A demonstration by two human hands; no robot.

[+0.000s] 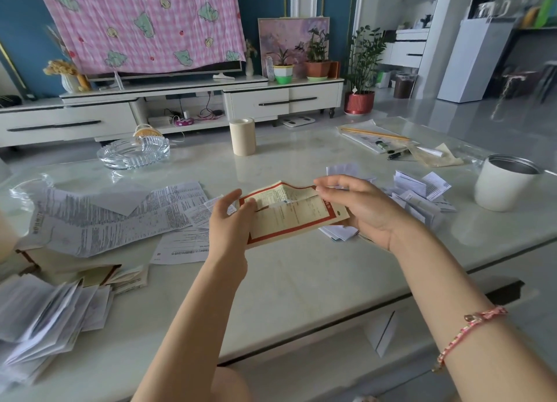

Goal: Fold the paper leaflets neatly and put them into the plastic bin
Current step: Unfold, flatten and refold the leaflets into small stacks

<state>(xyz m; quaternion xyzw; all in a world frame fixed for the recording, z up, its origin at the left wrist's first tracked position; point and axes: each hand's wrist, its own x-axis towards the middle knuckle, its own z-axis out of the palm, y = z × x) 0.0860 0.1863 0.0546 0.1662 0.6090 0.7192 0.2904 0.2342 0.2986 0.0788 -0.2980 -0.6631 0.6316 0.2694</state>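
Marble-pale desk (301, 281) littered with printed paper, one sheet held in both hands.

Big unfolded white leaflets (120, 217) lie flat on the left; small folded leaflets (422, 193) heap on the right beside a white canister (503, 187). Between them, just above the desk, is the cream red-bordered leaflet (295, 217), half folded. The left hand (229, 217) pinches its left edge with curled fingers, and the right hand (358, 208) cups its right end, fingers bent over the top flap.

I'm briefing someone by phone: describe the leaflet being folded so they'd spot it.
On the pale table, near its middle, the left hand and right hand hold one leaflet. It is cream with a red border; the papers lying next to it are white.
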